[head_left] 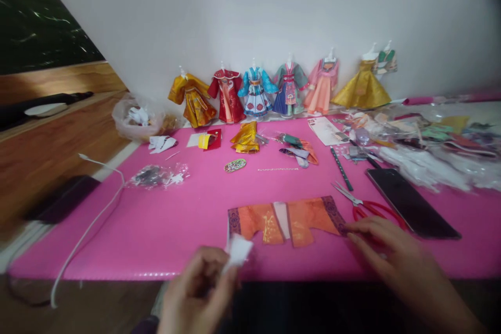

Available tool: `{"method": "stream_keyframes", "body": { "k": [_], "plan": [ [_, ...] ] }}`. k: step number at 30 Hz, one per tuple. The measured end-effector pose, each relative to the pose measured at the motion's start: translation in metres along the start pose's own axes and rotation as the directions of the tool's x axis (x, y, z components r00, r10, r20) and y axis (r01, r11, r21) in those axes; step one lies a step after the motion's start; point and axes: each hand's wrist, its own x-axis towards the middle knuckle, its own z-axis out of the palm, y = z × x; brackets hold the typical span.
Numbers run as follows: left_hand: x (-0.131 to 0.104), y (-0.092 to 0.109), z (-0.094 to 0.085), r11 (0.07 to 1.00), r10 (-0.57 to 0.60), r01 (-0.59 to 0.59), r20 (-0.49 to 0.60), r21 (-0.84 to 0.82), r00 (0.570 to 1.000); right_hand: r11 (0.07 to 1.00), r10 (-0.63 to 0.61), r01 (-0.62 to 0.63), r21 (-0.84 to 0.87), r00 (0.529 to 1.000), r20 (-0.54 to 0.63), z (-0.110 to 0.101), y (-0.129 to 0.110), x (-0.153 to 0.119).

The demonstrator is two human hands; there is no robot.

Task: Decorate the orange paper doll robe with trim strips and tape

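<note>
At the near edge of the pink mat [156, 229], the left hand [198, 292] pinches a white paper scrap [239, 250] while the open right hand [395, 258] presses the orange paper robe [287, 221], seemingly mid-assembly, needing careful alignment next.

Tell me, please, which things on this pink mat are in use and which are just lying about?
In use:
- left hand pinching a white scrap
- right hand touching the orange robe

Lying about:
- scissors
- phone
- gold garment
- six dressed stands by the wall
- white cable

The doll jacket [287, 220] lies on the mat [164, 224], scissors [362, 206] and phone [410, 202] to its right.
</note>
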Motion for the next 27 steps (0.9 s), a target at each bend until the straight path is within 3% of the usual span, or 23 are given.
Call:
{"method": "stream_keyframes", "body": {
  "k": [3,7,11,14,18,23,27],
  "plan": [
    [0.031,-0.003,-0.037,0.985,0.09,-0.062,-0.169,0.164,0.982,1.0,0.005,-0.005,-0.003,1.0,0.027,0.001,0.002,0.0],
    [0.059,-0.021,-0.064,0.937,0.115,-0.047,-0.177,0.346,0.977,1.0,-0.016,0.016,0.0,0.998,0.054,0.005,0.0,0.004],
    [0.073,-0.035,-0.065,0.743,0.2,-0.037,-0.169,0.668,0.965,0.999,-0.043,0.041,0.028,0.996,0.076,0.012,-0.009,0.018],
    [0.083,-0.04,-0.061,0.62,0.228,-0.02,-0.156,0.784,0.961,0.999,-0.039,0.04,0.001,0.985,0.168,0.018,-0.011,0.041],
    [0.094,-0.044,-0.059,0.531,0.233,-0.025,-0.117,0.847,0.965,0.99,0.076,-0.03,-0.139,0.938,0.338,0.032,-0.006,0.093],
    [0.101,-0.049,-0.06,0.452,0.261,-0.047,-0.082,0.891,0.962,0.954,0.2,-0.092,-0.284,0.905,0.376,0.057,-0.001,0.163],
    [0.102,-0.052,-0.063,0.433,0.279,-0.057,-0.073,0.899,0.958,0.905,0.309,-0.147,-0.398,0.872,0.381,0.072,-0.002,0.191]
  ]
}}
